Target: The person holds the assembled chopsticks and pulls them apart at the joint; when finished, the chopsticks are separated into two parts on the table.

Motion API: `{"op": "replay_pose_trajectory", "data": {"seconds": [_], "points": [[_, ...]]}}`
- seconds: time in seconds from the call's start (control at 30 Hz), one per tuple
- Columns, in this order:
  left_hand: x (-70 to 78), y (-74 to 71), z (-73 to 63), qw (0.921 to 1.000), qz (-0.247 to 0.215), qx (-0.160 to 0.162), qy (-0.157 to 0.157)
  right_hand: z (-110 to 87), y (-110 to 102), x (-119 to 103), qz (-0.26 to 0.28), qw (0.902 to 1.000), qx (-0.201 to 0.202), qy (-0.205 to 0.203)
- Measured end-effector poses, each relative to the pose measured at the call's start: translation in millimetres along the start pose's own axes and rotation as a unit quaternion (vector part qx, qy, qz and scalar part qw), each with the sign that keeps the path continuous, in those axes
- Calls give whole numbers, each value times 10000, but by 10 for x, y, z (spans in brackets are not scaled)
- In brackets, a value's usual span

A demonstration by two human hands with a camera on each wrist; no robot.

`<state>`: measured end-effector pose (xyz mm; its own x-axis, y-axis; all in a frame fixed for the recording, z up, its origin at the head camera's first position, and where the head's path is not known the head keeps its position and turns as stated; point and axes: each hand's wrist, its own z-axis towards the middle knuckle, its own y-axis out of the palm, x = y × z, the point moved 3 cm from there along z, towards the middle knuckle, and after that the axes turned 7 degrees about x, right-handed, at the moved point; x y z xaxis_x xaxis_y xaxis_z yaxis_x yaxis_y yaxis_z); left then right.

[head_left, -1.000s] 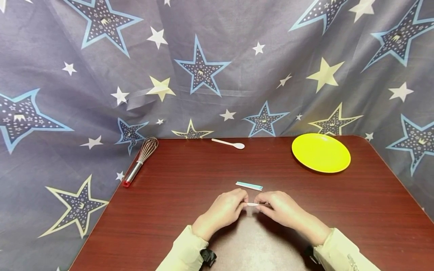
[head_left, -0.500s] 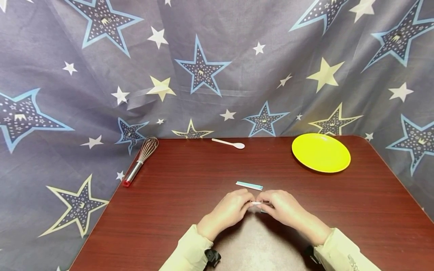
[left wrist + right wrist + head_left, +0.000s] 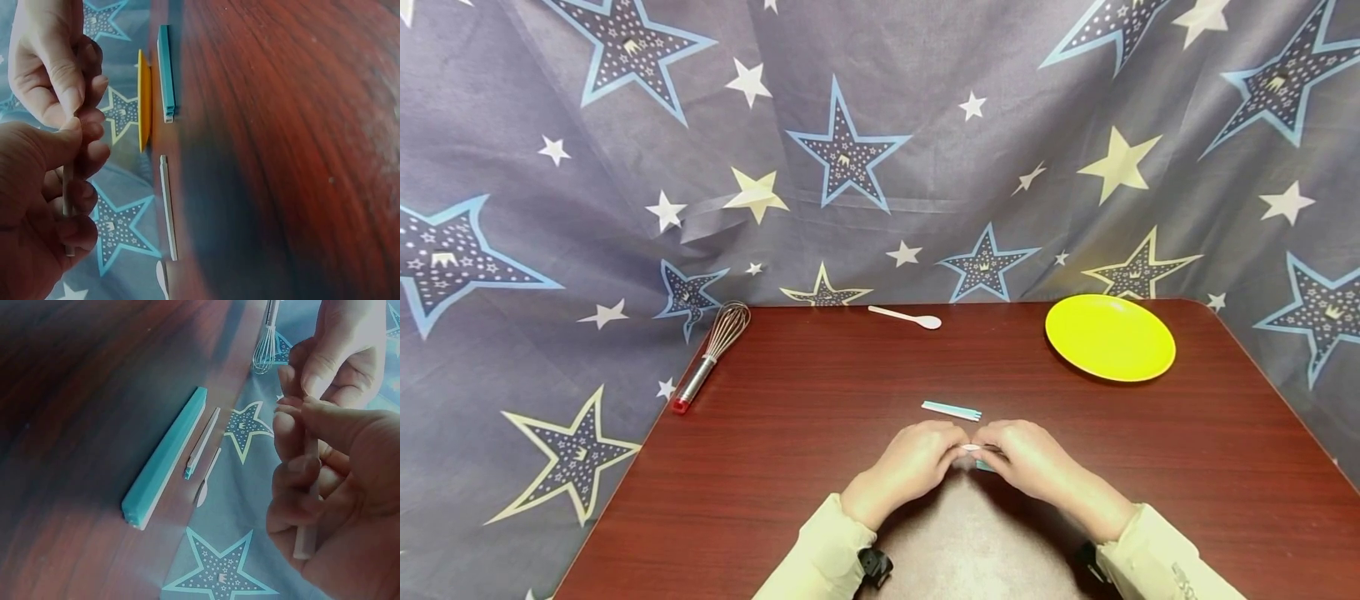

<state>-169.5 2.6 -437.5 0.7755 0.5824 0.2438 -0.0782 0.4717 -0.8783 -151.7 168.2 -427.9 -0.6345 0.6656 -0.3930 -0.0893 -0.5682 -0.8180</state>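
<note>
My left hand (image 3: pixel 910 462) and right hand (image 3: pixel 1030 462) meet fingertip to fingertip over the table. Between them they pinch a thin pale stick (image 3: pixel 971 447). In the left wrist view a pale stick (image 3: pixel 69 200) runs along the curled left fingers, its end poking out below them. The right wrist view has a pale stick (image 3: pixel 306 537) lying likewise in the right fingers; I cannot tell whether it is one piece across both hands. A teal and white bar (image 3: pixel 165 459) lies under the right hand. A similar slim bar (image 3: pixel 951 411) lies just beyond the hands.
A white spoon (image 3: pixel 925 322) lies by the table's back edge. At the back right is a yellow plate (image 3: pixel 1108 337), at the left edge a whisk (image 3: pixel 711 358) with a red-tipped handle. A star-printed cloth (image 3: pixel 880 167) hangs behind the table.
My left hand has moved right, up against the right hand, so less of the pale stick shows between them. The teal bar under the right hand has come into sight.
</note>
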Motion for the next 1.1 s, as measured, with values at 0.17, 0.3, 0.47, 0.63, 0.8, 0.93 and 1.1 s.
{"op": "replay_pose_trajectory", "data": {"seconds": [0.17,0.3,0.47,0.63,0.8,0.93,1.1], "points": [[-2,17,-2,10000,-72,-18,-27,-21,-6,2,-36,10000,-52,38],[-33,29,-5,9997,-227,7,-123,-18,0,3,-16,9998,48,-169],[-43,30,-2,9994,-175,77,-288,5,-11,2,5,9991,217,-366],[-36,56,2,9994,-41,185,-302,3,-23,-6,3,9990,259,-359],[-33,72,8,9989,-44,287,-376,5,-25,0,-33,9991,286,-315],[-35,81,4,9984,-234,250,-439,-1,-20,15,80,9990,235,-362],[-26,82,-5,9970,-520,130,-558,-12,-18,28,75,9990,193,-403]]}}
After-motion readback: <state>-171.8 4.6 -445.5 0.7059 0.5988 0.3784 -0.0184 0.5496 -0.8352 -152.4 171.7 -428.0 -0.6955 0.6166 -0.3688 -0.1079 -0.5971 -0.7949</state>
